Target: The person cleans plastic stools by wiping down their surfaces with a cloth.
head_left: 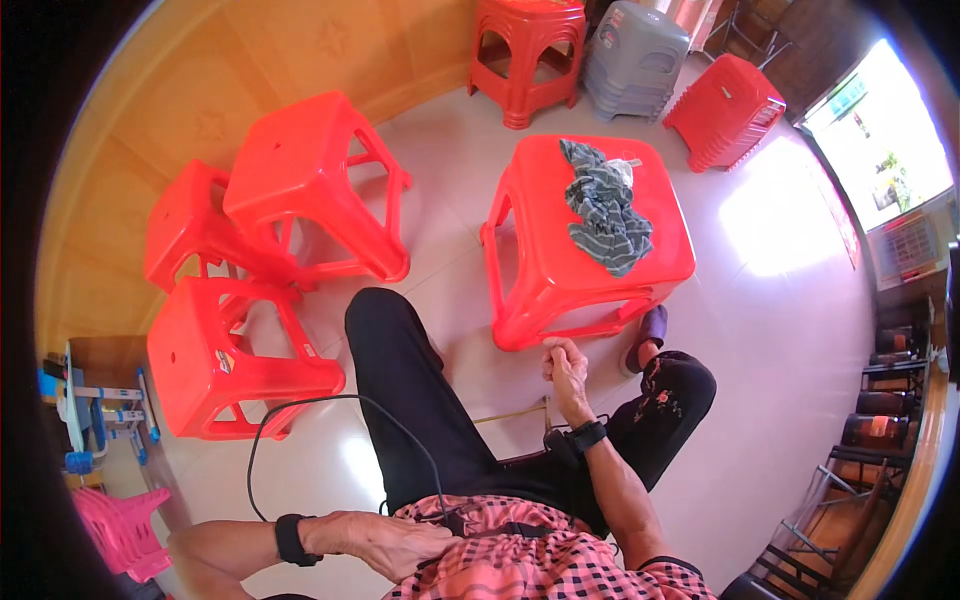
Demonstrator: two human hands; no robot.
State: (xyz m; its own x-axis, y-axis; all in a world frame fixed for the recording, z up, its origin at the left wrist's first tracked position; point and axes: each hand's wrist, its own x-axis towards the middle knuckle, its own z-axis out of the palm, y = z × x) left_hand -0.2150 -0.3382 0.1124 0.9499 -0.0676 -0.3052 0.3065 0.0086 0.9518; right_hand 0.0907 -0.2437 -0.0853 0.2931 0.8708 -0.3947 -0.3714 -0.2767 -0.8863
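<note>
My right hand [567, 378] hangs over the floor just in front of a red plastic stool [540, 230], its fingers curled in; I see nothing in them. A crumpled dark green striped cloth [608, 215] lies on that stool's seat, with a small white piece [628, 170] beside it. My left hand [390, 542] lies flat against my checked shirt [520, 565] at the waist, near a black cable [405, 430]. Both wrists wear black bands.
Several red stools [295, 155] stand close together at the left by the wooden wall [210, 110]. Stacked grey stools [635, 55] and red stools [728, 110] are at the back. Pink plastic chairs [125, 525] are low at left; dark folding chairs [870, 430] line the right.
</note>
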